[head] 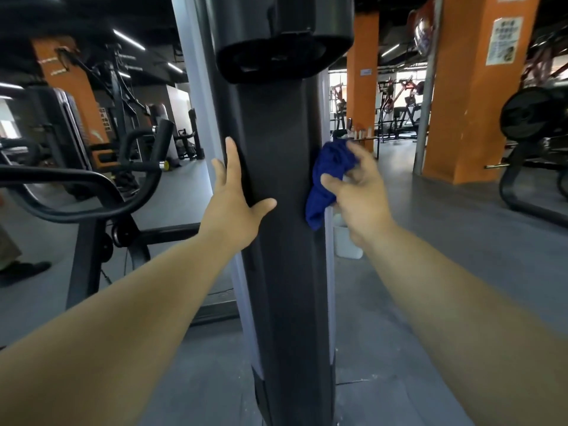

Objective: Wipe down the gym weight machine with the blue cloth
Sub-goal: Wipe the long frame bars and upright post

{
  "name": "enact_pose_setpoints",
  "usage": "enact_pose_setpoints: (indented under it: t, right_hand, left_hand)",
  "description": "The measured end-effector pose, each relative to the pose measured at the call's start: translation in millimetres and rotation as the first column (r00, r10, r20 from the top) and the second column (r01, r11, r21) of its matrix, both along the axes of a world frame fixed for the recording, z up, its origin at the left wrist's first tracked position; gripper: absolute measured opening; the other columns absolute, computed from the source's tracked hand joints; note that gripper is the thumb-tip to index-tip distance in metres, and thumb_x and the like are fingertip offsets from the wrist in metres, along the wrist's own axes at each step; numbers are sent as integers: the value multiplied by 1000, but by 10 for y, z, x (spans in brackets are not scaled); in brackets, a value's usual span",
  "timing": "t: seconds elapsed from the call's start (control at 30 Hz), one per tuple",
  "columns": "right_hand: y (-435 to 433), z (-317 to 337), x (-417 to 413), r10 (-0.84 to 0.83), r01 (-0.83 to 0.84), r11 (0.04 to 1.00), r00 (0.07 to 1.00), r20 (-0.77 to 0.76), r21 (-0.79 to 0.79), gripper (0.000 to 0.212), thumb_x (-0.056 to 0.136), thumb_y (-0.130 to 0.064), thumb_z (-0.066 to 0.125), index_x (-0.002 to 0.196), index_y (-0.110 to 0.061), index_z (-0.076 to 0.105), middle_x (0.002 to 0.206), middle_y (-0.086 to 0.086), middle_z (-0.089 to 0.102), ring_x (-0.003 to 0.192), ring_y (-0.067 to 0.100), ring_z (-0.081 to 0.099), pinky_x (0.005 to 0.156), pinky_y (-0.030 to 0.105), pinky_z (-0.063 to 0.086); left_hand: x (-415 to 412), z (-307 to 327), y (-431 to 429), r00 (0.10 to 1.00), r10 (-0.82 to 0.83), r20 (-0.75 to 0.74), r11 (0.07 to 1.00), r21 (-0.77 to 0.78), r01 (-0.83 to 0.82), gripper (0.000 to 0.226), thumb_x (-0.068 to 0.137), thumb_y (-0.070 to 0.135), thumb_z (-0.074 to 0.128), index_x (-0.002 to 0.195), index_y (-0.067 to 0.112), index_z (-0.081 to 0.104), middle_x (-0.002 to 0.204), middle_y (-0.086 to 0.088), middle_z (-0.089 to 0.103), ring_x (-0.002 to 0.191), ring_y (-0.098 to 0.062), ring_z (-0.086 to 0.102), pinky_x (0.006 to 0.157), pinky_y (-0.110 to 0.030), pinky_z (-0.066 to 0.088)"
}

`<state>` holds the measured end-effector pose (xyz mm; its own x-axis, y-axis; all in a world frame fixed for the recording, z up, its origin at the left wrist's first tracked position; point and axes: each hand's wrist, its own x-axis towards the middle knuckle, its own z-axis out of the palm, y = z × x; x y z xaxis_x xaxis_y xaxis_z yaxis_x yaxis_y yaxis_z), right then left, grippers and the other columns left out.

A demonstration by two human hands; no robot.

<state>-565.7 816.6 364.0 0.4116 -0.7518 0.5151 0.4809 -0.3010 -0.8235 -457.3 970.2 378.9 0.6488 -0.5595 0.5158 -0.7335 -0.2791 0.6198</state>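
The weight machine's tall black column (278,186) fills the middle of the view, with a round black housing at its top. My left hand (232,195) rests flat on the column's left side, fingers straight and thumb spread across the front. My right hand (358,189) grips the crumpled blue cloth (327,176) and holds it against the column's right edge at about the same height. The lower end of the cloth hangs loose below my fingers.
Black curved bars and handles of another machine (92,186) stand to the left. A white bin (347,241) sits on the grey floor just right of the column. Orange pillars (470,103) and more equipment stand at the right and back. A person's shoe (24,269) shows at far left.
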Motion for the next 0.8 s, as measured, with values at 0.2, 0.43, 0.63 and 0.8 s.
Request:
enact_pose_setpoints:
  t: [0.2,0.43,0.63,0.8]
  right_hand:
    - [228,-493,-217,-175,146,979,957,-230,-140,44,83,-7,76,119,-28,63,111,-1,63,87,-4,62,86,13,50]
    - [312,527,121,-364,329,732,929,66,-597,47,84,-17,75,129,-22,64,123,1,50,107,18,59,102,32,47]
    - [477,-375,52,-391,108,565,908,-150,-818,42,82,-9,75,123,-16,68,130,5,53,114,20,57,102,35,47]
    - [320,601,187,-522,449,555,843,127,-700,41,88,-12,67,128,-10,63,143,14,43,130,24,45,104,0,20]
  left_hand:
    - [4,-22,34,1000,24,14,1000,17,-24,108,93,31,66,145,48,-27,163,5,-15,140,-26,38,79,-23,44]
    - [212,118,329,996,-4,88,994,113,-6,105,87,34,74,140,67,-10,163,15,12,128,-19,50,73,-39,60]
    - [356,303,276,985,-50,168,996,86,36,109,84,32,76,143,63,-10,164,15,4,147,-18,27,93,-45,54]
    - [443,228,286,981,-83,174,993,93,67,107,86,35,73,140,67,-14,162,22,-5,146,-14,27,90,-43,56]
